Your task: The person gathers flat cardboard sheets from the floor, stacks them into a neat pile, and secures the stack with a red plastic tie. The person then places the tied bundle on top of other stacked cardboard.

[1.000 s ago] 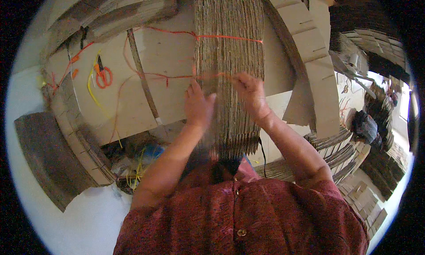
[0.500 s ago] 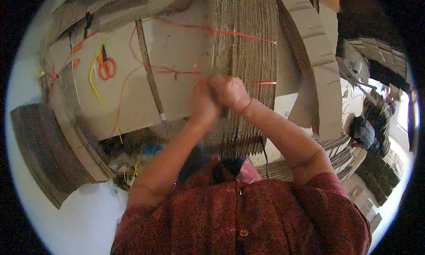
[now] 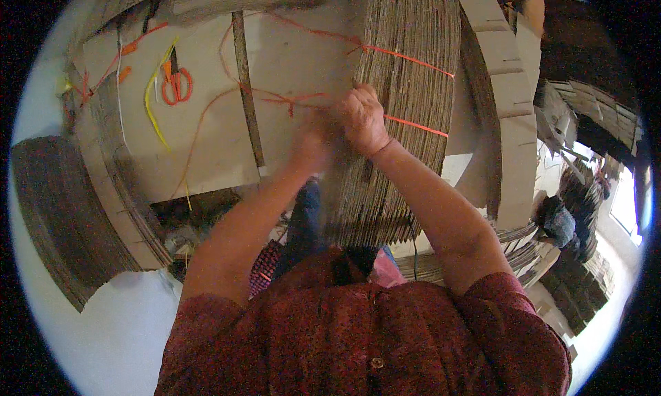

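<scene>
A thick bundle of brown corrugated cardboard sheets (image 3: 406, 35) stands on edge before me, its ridged edges facing up. One orange string (image 3: 412, 60) runs across its far part. Another orange string (image 3: 420, 126) crosses nearer to me and leads under my right hand (image 3: 365, 117). That hand is closed at the bundle's left edge, its fingers curled around the string. Beside it, to the left, my left hand (image 3: 313, 143) is smeared by motion and its fingers cannot be made out. Loose knotted string (image 3: 289, 101) trails left over the cardboard.
Orange-handled scissors (image 3: 177, 86) and a yellow strip (image 3: 153, 114) lie on a flat cardboard sheet (image 3: 206, 134) at left. More cardboard stacks stand at far left (image 3: 65, 217) and right (image 3: 506, 86). Further right, a person (image 3: 556, 220) is among other stacks.
My left hand has moved apart from the right, down and to the left. The right hand stays closed at the bundle's edge. The whole view has shifted slightly.
</scene>
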`<state>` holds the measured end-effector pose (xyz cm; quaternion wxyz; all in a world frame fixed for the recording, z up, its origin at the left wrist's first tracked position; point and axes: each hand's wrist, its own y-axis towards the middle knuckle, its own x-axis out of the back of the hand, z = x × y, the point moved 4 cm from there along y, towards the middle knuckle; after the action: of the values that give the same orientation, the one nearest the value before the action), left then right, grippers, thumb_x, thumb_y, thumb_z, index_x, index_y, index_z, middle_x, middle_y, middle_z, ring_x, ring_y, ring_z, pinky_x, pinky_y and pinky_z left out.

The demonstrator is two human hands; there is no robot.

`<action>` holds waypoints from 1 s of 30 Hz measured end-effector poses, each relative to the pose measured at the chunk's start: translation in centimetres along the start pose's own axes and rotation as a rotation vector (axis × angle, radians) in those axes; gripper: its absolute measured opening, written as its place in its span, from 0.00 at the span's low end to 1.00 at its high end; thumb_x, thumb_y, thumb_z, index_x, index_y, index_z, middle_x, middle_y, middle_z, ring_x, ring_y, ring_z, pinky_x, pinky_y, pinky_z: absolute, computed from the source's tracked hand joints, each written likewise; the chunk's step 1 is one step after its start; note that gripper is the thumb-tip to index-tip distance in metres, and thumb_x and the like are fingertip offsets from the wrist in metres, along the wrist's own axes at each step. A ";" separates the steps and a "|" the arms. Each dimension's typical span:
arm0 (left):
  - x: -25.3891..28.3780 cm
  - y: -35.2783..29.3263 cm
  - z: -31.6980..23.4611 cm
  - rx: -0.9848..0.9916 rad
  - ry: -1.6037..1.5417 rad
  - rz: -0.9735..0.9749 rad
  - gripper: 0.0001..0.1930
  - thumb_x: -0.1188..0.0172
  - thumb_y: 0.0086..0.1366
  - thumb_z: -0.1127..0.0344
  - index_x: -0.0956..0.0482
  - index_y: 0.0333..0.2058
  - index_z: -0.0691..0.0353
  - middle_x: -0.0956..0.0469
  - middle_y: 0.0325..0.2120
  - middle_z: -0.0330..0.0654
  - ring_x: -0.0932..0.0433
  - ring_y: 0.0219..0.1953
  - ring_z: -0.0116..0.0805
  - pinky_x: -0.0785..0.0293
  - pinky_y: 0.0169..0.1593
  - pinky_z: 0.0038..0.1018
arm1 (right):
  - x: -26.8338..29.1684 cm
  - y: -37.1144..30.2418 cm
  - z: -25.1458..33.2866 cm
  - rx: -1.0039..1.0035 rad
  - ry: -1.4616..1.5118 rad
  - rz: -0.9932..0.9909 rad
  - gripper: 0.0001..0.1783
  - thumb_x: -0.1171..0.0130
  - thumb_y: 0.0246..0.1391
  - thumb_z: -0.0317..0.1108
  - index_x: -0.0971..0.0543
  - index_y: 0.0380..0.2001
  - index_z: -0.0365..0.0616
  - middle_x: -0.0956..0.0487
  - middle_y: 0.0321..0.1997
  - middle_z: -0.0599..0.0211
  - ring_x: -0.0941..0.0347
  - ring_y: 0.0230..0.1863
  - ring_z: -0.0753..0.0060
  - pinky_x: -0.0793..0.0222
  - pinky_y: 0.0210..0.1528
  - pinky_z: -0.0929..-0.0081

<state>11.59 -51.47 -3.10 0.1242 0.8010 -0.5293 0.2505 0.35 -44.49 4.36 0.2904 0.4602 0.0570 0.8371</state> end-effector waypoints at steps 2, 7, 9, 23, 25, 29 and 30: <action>-1.4 1.2 3.7 -0.126 0.586 -0.067 0.19 0.43 0.52 0.67 0.27 0.46 0.57 0.30 0.43 0.44 0.33 0.50 0.45 0.38 0.52 0.43 | -0.8 -0.4 0.1 0.037 -0.055 0.023 0.10 0.48 0.40 0.24 0.27 0.30 0.44 0.29 0.30 0.59 0.31 0.35 0.53 0.40 0.50 0.56; 1.1 3.2 2.5 0.026 0.789 0.313 0.25 0.44 0.52 0.68 0.29 0.49 0.33 0.32 0.47 0.44 0.35 0.52 0.45 0.39 0.55 0.45 | -0.2 0.1 0.7 0.042 -0.121 0.047 0.11 0.47 0.44 0.26 0.27 0.34 0.45 0.27 0.35 0.62 0.31 0.41 0.57 0.45 0.55 0.54; 0.9 3.8 3.6 0.132 0.648 0.396 0.22 0.47 0.55 0.68 0.28 0.48 0.35 0.30 0.47 0.46 0.31 0.50 0.46 0.35 0.52 0.44 | 0.2 0.5 1.1 0.054 -0.110 0.010 0.11 0.47 0.45 0.26 0.27 0.35 0.45 0.27 0.36 0.62 0.32 0.43 0.57 0.44 0.53 0.55; 4.9 7.5 3.4 0.470 0.532 0.520 0.10 0.47 0.57 0.65 0.24 0.34 0.65 0.23 0.33 0.54 0.23 0.39 0.51 0.27 0.40 0.40 | 0.2 -0.5 -0.7 -0.116 -0.018 -0.067 0.08 0.45 0.45 0.24 0.28 0.31 0.44 0.29 0.32 0.61 0.33 0.36 0.52 0.40 0.44 0.61; 3.5 5.5 3.6 0.579 0.040 0.383 0.11 0.45 0.55 0.64 0.24 0.30 0.67 0.23 0.30 0.54 0.23 0.36 0.46 0.28 0.37 0.38 | 0.2 0.1 -0.4 -0.137 0.016 -0.085 0.08 0.45 0.45 0.24 0.28 0.31 0.44 0.28 0.31 0.61 0.33 0.35 0.53 0.39 0.44 0.63; -0.7 3.2 0.9 0.521 -0.299 0.166 0.11 0.45 0.53 0.66 0.24 0.28 0.69 0.23 0.27 0.52 0.25 0.30 0.34 0.30 0.32 0.33 | 0.2 0.1 -0.8 -0.200 0.059 -0.108 0.08 0.44 0.45 0.26 0.26 0.31 0.44 0.27 0.29 0.62 0.32 0.34 0.54 0.39 0.43 0.64; -0.8 2.9 0.0 0.448 -0.361 0.118 0.10 0.46 0.53 0.66 0.24 0.28 0.70 0.23 0.26 0.52 0.26 0.29 0.33 0.30 0.32 0.32 | 0.2 0.0 -0.9 -0.209 0.058 -0.114 0.07 0.44 0.45 0.26 0.26 0.31 0.44 0.27 0.29 0.62 0.32 0.34 0.54 0.39 0.42 0.64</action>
<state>8.68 -52.00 -3.70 -0.1668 0.8079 -0.5200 0.2216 -0.49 -44.22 4.02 0.3821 0.3987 0.0038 0.8337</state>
